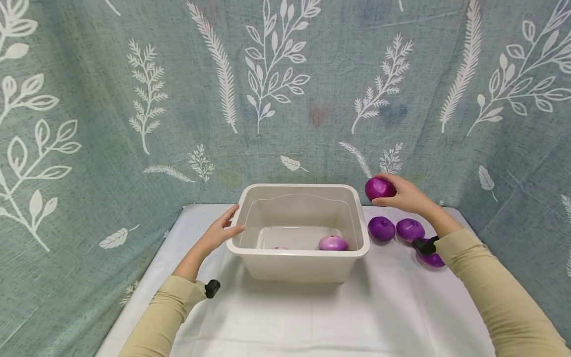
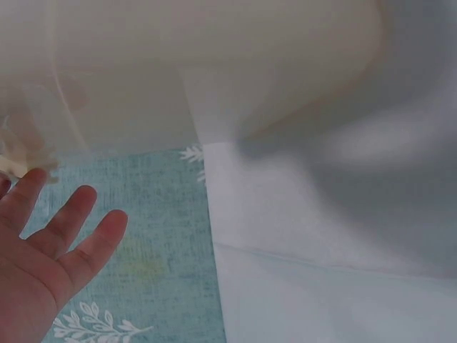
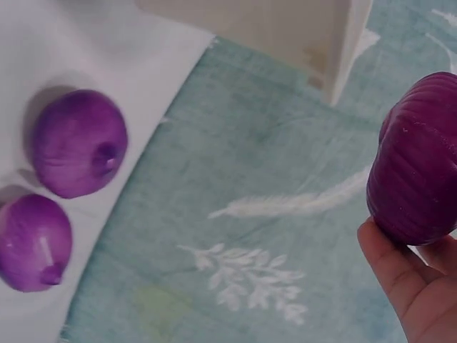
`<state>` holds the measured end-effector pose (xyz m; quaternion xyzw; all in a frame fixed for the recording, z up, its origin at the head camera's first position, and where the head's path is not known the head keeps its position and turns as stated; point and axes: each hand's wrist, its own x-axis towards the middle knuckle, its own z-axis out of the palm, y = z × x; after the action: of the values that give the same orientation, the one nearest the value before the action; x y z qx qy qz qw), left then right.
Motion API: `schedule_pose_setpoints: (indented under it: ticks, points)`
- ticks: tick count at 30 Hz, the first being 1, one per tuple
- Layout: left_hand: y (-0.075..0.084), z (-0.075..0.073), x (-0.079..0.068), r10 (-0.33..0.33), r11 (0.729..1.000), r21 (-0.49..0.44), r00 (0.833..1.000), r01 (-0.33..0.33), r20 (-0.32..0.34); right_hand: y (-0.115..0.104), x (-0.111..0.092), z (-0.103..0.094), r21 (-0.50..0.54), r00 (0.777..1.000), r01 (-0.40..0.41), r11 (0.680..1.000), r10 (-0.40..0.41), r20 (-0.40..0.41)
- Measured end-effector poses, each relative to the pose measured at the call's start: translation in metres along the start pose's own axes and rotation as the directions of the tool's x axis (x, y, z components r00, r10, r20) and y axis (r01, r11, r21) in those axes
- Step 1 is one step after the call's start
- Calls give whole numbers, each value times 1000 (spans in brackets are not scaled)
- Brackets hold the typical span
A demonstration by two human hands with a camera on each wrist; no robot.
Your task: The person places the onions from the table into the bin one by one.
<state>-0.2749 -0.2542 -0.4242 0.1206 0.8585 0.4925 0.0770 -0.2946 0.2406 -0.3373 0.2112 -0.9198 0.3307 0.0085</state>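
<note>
R hand (image 1: 403, 196): 1 pc; fingers & thumb clamped round dk purple onion (image 1: 379, 190), held up off cloth, nr bin's far R corner, outside rim.

L hand (image 1: 218, 232): 1 pc; at bin's L rim, fingers & thumb spread apart, grasping nothing; thumb reaches over rim; whether skin touches plastic, can't tell.

Bin (image 1: 296, 267): 1 pc, off-wht plastic, rect., open top, upright, btwn the 2 hands. Contents visible: pinkish-purple onion (image 1: 332, 243) on floor, nr R end; plus sm. pink item (image 1: 281, 248) farther L, mostly hidden behind nr wall, type unclear.

Loose stock, R of bin, on cloth: 3 onions, purple. Nearest-bin onion (image 1: 381, 229); middle onion (image 1: 410, 229) just beside it; last onion (image 1: 431, 260), closer to wearer, pt. hidden by R wrist cam (image 1: 425, 246).

Misc.: L wrist cam (image 1: 212, 288), blk; tan sleeves (image 1: 495, 287), 2; wht cloth (image 1: 285, 317) under bin & onions; teal backdrop (image 1: 178, 124) w/ wht leaf prints, behind & both sides.
</note>
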Motion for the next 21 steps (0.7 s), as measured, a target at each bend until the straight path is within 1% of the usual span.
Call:
schedule_pose_setpoints:
  ticks: [3, 6, 10, 13, 15, 18, 21]
  points:
    - [0, 0, 0, -9, 1000, 2, 1000, 9, 4, -9, 6, 2, -18, 1000, 30, 999, -30, 1]
    - [4, -1, -1, -17, 1000, -12, 1000, 17, 11, -17, 11, 4, -39, 998, 55, 998, -54, 10]
    - [19, 0, -8, -26, 999, -25, 999, 27, 20, -30, 19, 8, -81, 995, 93, 992, -90, 31]
    - [32, 1, -14, -32, 999, -13, 999, 32, 21, -39, 24, 11, -94, 993, 113, 989, -108, 48]
    - [36, 2, -16, -32, 999, -7, 999, 32, 22, -45, 26, 14, -102, 992, 119, 988, -114, 58]
    - [38, 2, -18, -34, 999, -8, 999, 34, 20, -54, 30, 19, -108, 990, 128, 986, -120, 75]
    - [33, 1, -15, -33, 999, -22, 999, 34, 17, -61, 35, 25, -111, 988, 136, 985, -126, 93]
